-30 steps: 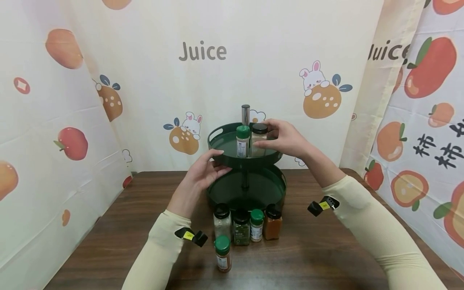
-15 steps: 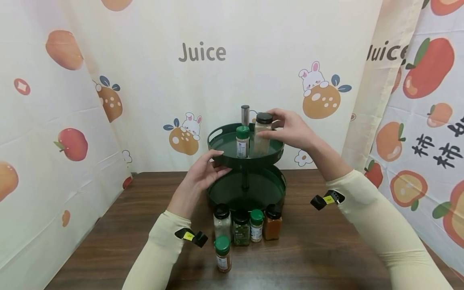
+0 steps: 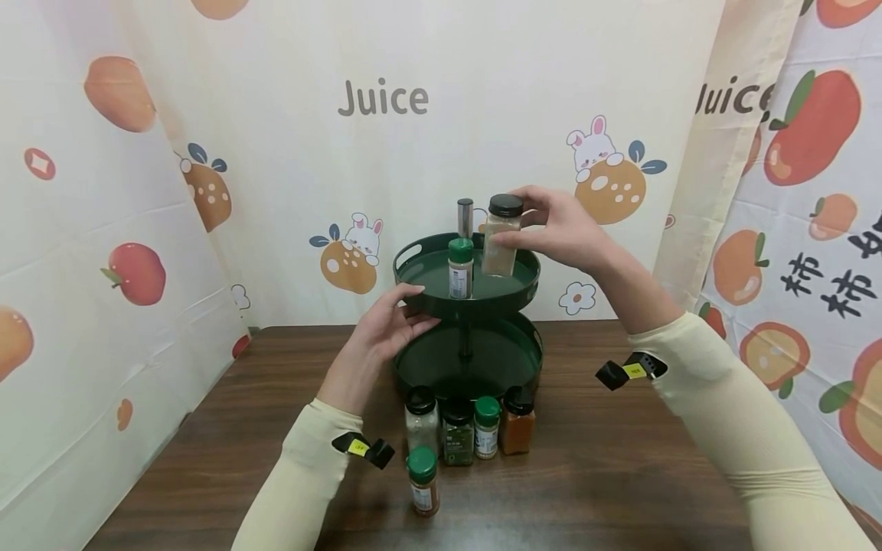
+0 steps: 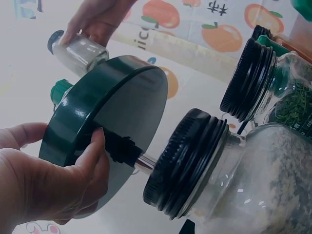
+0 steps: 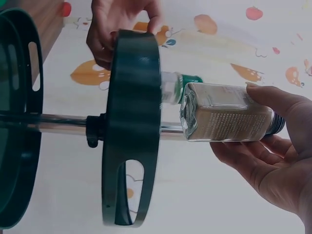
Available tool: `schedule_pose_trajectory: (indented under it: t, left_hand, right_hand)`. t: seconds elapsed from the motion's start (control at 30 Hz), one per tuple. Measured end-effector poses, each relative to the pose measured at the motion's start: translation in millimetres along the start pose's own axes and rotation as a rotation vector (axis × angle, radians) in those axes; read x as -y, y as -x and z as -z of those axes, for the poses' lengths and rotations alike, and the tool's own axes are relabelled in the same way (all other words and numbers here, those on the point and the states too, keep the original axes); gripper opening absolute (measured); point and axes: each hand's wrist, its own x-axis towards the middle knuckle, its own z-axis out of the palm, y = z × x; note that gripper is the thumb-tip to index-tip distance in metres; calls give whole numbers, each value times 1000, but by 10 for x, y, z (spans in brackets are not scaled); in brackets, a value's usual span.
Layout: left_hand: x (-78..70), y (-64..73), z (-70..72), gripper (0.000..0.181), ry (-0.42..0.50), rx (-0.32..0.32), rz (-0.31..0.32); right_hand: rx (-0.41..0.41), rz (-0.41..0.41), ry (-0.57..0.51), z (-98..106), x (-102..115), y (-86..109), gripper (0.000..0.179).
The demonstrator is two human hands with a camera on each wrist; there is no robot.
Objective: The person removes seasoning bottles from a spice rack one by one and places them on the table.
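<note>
My right hand [image 3: 565,233] holds a clear square spice jar [image 3: 499,252] with a black lid between thumb and fingers. Pale powder fills the jar, and in the right wrist view its base [image 5: 190,113] points at the upper tray with a gap between. With thumb and fingers, my left hand [image 3: 386,333] grips the near left rim of the dark green upper tray [image 3: 482,309] of a two-tier rack. A small green-capped spice jar [image 3: 460,274] stands upright on that tray, in front of the metal post [image 3: 465,218].
Below is the rack's lower tray [image 3: 441,363]. Close in front of it stand a black-lidded jar of pale contents [image 3: 422,428], a jar of green herbs [image 3: 458,442], a green-capped jar [image 3: 486,440] and an orange-brown spice jar [image 3: 518,430]. Another green-capped jar [image 3: 423,493] stands nearer on the wooden table [image 3: 586,490].
My right hand has lifted the black-lidded spice jar up from the upper tray and slightly to the right. The left hand has stayed at the tray's rim.
</note>
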Motion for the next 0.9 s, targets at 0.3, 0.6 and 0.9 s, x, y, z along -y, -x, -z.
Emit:
schedule_pose_trajectory:
  t: [0.3, 0.6, 0.9]
  left_hand:
    - [-7, -7, 5, 70, 6, 3, 7]
    - [-8, -14, 0, 71, 4, 6, 9]
    - [-2, -19, -3, 68, 12, -5, 10]
  right_hand:
    - [-12, 24, -52, 9, 136, 152, 52]
    - [-26, 69, -89, -77, 219, 397, 51]
    - [5, 154, -175, -226, 190, 638, 49]
